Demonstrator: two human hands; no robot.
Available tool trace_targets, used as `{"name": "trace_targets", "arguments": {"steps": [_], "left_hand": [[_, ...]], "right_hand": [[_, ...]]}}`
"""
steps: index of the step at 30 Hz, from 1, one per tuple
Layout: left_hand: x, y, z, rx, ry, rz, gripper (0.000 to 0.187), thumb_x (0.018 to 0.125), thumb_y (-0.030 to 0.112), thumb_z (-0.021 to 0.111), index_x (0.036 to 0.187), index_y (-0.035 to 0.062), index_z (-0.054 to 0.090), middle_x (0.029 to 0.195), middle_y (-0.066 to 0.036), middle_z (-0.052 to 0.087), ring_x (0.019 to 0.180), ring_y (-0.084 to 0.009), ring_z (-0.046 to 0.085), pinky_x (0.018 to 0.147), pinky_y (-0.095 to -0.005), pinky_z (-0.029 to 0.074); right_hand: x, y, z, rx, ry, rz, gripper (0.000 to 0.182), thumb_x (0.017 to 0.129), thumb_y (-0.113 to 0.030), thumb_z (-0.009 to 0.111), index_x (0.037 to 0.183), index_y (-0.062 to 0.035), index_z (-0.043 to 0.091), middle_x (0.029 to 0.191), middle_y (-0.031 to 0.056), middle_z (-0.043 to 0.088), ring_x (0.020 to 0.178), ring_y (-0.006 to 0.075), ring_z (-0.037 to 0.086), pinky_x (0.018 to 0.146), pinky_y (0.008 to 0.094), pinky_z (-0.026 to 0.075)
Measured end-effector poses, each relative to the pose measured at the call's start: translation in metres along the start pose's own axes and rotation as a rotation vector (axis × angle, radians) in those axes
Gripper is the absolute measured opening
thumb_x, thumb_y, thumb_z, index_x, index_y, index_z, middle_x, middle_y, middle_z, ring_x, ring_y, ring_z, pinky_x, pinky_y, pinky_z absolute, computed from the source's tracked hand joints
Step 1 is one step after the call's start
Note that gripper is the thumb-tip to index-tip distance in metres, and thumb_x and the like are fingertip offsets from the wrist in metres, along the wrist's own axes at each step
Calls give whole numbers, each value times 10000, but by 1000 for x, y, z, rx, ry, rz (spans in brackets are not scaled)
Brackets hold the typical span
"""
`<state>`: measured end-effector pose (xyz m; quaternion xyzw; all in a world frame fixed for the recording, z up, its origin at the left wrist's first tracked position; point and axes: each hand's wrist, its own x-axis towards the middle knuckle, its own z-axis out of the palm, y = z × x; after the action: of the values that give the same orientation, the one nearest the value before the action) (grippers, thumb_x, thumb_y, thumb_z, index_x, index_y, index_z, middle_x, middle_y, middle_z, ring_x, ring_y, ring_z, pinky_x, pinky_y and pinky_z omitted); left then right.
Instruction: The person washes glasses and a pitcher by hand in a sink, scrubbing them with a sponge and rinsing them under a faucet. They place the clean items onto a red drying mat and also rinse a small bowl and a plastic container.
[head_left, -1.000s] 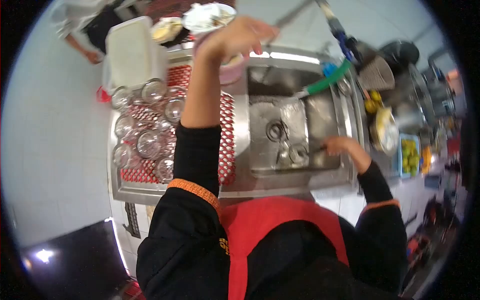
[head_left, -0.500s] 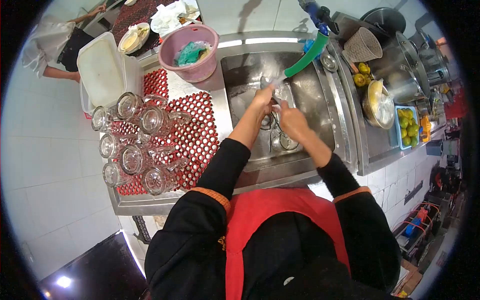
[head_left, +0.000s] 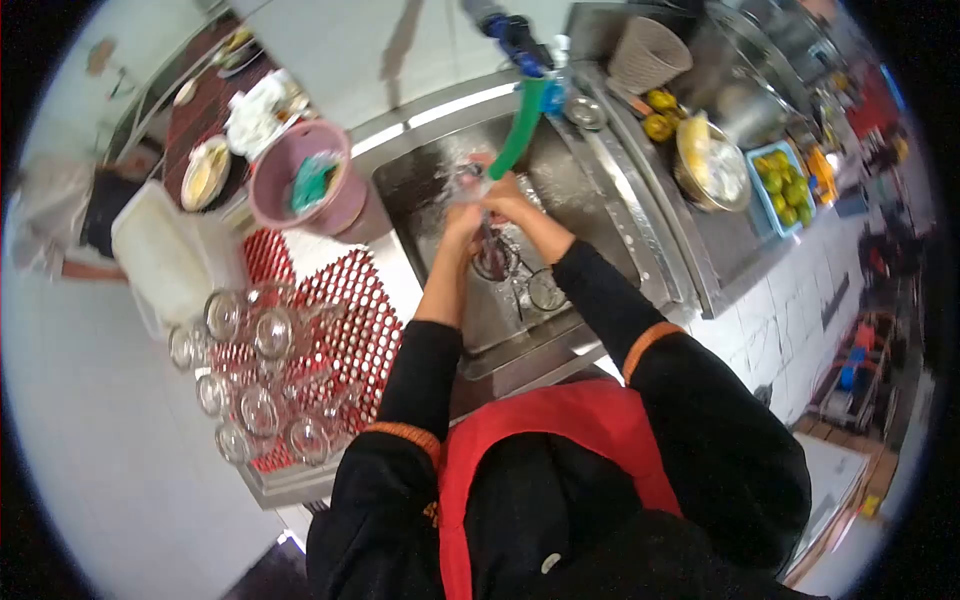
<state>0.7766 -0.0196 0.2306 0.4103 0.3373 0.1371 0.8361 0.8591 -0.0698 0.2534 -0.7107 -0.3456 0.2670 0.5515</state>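
Both of my hands are together over the steel sink [head_left: 600, 215], in the stream from a green hose [head_left: 521, 130]. My left hand [head_left: 463, 222] is closed, fingers wrapped around something blurred by splashing water. My right hand [head_left: 508, 197] is closed right beside it, just under the hose end. A slim, shiny piece shows below the fingers; I cannot tell what it belongs to. Lower in the basin lie a clear glass [head_left: 546, 291] and another glass piece close to my wrists.
Several upturned glass mugs [head_left: 258, 410] stand on a red perforated mat [head_left: 350, 290] at left. Behind it are a pink bucket [head_left: 290, 180] with a green cloth and a pale plastic tub [head_left: 165, 255]. At right sit a bowl [head_left: 712, 170] and a blue tray of green fruit [head_left: 783, 190].
The view has swung, so the counter appears shifted left and rotated. My hands have come closer together and now sit right under the hose end, with more splashing around them.
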Motion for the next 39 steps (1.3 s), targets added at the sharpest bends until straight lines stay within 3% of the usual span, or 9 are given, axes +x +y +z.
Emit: {"name": "trace_targets", "arguments": {"steps": [9, 13, 15, 19, 25, 30, 33, 36, 39], "left_hand": [[-37, 15, -6, -138, 26, -4, 118, 817, 52, 432, 884, -43, 454, 715, -154, 534, 532, -241, 554, 378, -348, 468], [-28, 5, -5, -63, 60, 108, 100, 819, 70, 453, 844, -22, 481, 647, -77, 503, 539, -187, 538, 413, -358, 479], [-41, 12, 6, -79, 76, -14, 91, 804, 65, 477, 829, -22, 489, 613, -65, 497, 511, -178, 528, 414, -360, 484], [-46, 15, 3, -133, -86, -51, 151, 812, 92, 459, 872, -45, 478, 665, -101, 525, 525, -240, 575, 413, -388, 496], [-34, -4, 3, -119, -5, 127, 211, 845, 146, 405, 930, -38, 464, 722, -127, 547, 534, -242, 570, 431, -388, 496], [-54, 12, -4, -125, -160, -63, 244, 856, 189, 431, 944, -36, 456, 766, -158, 562, 650, -289, 592, 536, -429, 500], [-58, 17, -5, 12, -364, -134, 283, 796, 201, 545, 948, -25, 469, 803, -159, 573, 769, -280, 591, 649, -401, 492], [-50, 24, -9, 132, -405, -144, 300, 727, 169, 628, 924, -7, 486, 756, -102, 557, 671, -215, 565, 597, -336, 468], [-44, 33, -10, 231, -369, -135, 256, 698, 101, 639, 898, 30, 496, 692, -39, 514, 561, -150, 493, 511, -277, 409]], "right_hand": [[-19, -10, 15, -392, -110, -19, 232, 817, -252, 477, 902, -41, 523, 584, 109, 531, 447, 208, 517, 373, 314, 399], [-28, -30, -1, 108, 20, 331, 271, 719, 5, 472, 979, -53, 521, 598, 76, 553, 465, 137, 535, 339, 276, 391], [-23, -17, -3, 349, 86, 265, 138, 755, -164, 588, 801, -70, 498, 543, 28, 514, 336, 108, 452, 260, 244, 320], [-20, -11, 4, -42, 67, -228, 235, 784, -238, 574, 926, -60, 517, 631, 40, 541, 604, 141, 532, 517, 257, 417], [-27, -31, 1, 56, 206, 265, 206, 755, -248, 605, 875, -81, 598, 637, 29, 544, 508, 99, 483, 421, 263, 394], [-39, -46, -16, 128, -245, 119, 310, 752, -152, 595, 1057, -116, 545, 726, 41, 569, 527, 87, 491, 434, 249, 407], [-13, 0, -5, 132, -44, -158, 251, 739, -94, 603, 987, -63, 582, 830, 47, 599, 706, 105, 541, 579, 223, 440], [-21, -30, 2, 479, 5, -26, 294, 668, 87, 472, 906, -33, 596, 853, 72, 590, 708, 154, 565, 656, 233, 449], [-25, -37, -9, 391, -191, 169, 155, 715, -2, 580, 868, -17, 564, 861, 80, 567, 713, 141, 552, 583, 273, 495]]}}
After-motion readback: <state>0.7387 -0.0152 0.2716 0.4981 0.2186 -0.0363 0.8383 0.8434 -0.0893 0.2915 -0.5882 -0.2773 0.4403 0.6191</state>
